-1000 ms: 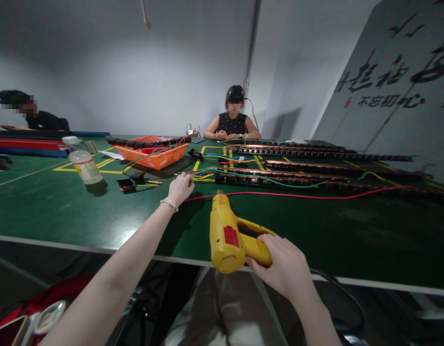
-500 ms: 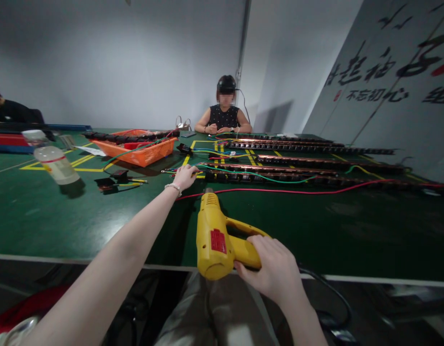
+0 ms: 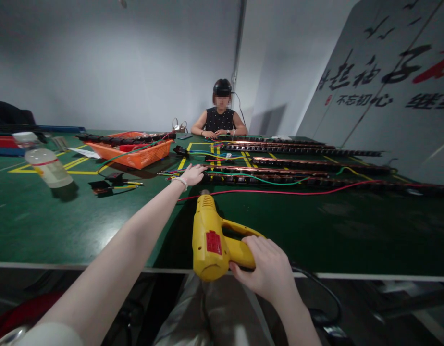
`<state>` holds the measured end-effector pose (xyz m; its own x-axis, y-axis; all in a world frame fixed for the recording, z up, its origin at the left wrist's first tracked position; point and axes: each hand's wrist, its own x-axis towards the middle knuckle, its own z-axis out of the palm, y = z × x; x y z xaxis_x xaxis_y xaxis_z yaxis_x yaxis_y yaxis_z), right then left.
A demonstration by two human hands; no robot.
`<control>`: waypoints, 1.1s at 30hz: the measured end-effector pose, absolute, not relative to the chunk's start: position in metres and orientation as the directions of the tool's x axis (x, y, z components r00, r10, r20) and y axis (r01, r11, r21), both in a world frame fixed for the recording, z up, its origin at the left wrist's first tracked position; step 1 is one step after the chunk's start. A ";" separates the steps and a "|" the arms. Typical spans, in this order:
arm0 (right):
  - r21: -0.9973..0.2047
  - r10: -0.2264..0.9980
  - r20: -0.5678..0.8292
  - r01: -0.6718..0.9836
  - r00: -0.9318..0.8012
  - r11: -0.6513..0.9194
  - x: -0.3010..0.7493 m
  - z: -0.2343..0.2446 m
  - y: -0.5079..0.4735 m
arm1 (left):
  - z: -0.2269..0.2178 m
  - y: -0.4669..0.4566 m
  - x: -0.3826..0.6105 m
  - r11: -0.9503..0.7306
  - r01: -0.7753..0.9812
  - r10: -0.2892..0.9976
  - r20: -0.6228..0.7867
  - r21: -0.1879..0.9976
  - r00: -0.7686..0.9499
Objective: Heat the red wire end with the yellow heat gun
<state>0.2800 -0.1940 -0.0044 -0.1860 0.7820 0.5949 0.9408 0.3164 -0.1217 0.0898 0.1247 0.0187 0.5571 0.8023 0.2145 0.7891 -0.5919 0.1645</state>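
Note:
My right hand [image 3: 267,271] is wrapped round the handle of a yellow heat gun [image 3: 211,238] that lies near the front edge of the green table [image 3: 333,230], nozzle pointing away from me. My left hand [image 3: 193,174] reaches far forward, fingers curled down onto a bundle of coloured wires [image 3: 222,170] at the near end of a long black terminal strip [image 3: 265,180]. A red wire [image 3: 279,192] runs right across the table just beyond the gun. What the left fingers pinch is too small to make out.
An orange tray [image 3: 141,153] with black parts sits at the back left, a clear plastic bottle [image 3: 45,163] farther left, small black connectors [image 3: 106,182] between them. More long strips [image 3: 308,162] stretch to the right. A person [image 3: 220,117] sits across the table. A black cord [image 3: 323,300] hangs off the front edge.
My left hand has reached farther forward and right, onto the wire bundle by the strip. The heat gun and right hand have stayed in place; my view has swung slightly right.

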 end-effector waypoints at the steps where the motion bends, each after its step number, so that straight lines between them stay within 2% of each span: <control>1: -0.127 0.784 0.594 0.942 -0.180 0.312 0.280 -0.005 -0.194 | 0.020 0.125 0.092 -0.594 0.791 0.800 0.213 0.148 0.561; 6: -0.135 0.791 0.584 0.939 -0.183 0.317 0.279 -0.002 -0.194 | 0.016 0.127 0.103 -0.586 0.803 0.802 0.217 0.109 0.557; 13: -0.136 0.758 0.626 0.931 -0.183 0.338 0.279 -0.003 -0.194 | 0.007 0.120 0.102 -0.621 0.784 0.681 0.482 -0.021 0.552; 20: -0.138 0.754 0.632 0.931 -0.180 0.338 0.279 -0.005 -0.193 | 0.008 0.101 0.099 -0.623 0.775 0.637 0.509 -0.101 0.578; 24: -0.139 0.759 0.625 0.932 -0.181 0.336 0.280 -0.006 -0.193 | 0.021 0.083 0.103 -0.645 0.742 0.562 0.544 -0.184 0.623; 26: -0.141 0.759 0.626 0.930 -0.181 0.338 0.281 -0.007 -0.193 | 0.030 0.070 0.101 -0.660 0.732 0.545 0.562 -0.170 0.622; 28: -0.138 0.754 0.629 0.928 -0.189 0.347 0.281 -0.007 -0.193 | 0.037 0.055 0.094 -0.690 0.714 0.560 0.535 -0.121 0.632; 33: -0.099 0.733 0.627 0.906 -0.265 0.412 0.285 -0.007 -0.193 | 0.035 0.022 0.054 -0.720 0.694 0.667 0.293 0.015 0.685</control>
<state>0.2853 -0.1927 -0.0072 -0.2652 0.7326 0.6268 0.9057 0.4124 -0.0987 0.0538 0.0222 0.0351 0.6850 0.6670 0.2931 0.6943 -0.7195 0.0147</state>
